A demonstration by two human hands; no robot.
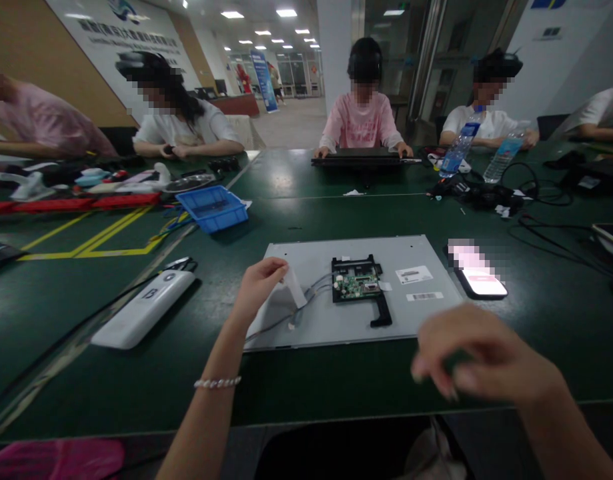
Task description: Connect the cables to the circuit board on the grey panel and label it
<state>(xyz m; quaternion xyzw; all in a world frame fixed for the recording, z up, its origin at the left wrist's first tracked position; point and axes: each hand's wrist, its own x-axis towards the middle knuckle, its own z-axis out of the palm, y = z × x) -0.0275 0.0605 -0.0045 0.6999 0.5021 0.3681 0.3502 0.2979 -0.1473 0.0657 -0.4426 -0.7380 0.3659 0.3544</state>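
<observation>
A grey metal panel (316, 330), seemingly the back of a display, lies flat on the green table in front of me. My left hand (261, 283) pinches the upper end of a white strip of tape (295, 288), whose lower end reaches down to the grey cables (311, 293) on the panel. These cables run to a green circuit board (360, 285), set in a black plastic frame (383, 313). Blurred by motion, my right hand (481, 353) hovers beside the panel's near right corner, fingers curled and thumb apart, with nothing visible in it.
Left of the panel lies a white power bank (145, 310) with a black cable. A blue bin (213, 210) stands beyond it. To the right is a lit phone (481, 275). Water bottles (461, 143) and tangled cables sit farther back. Several people sit around the table.
</observation>
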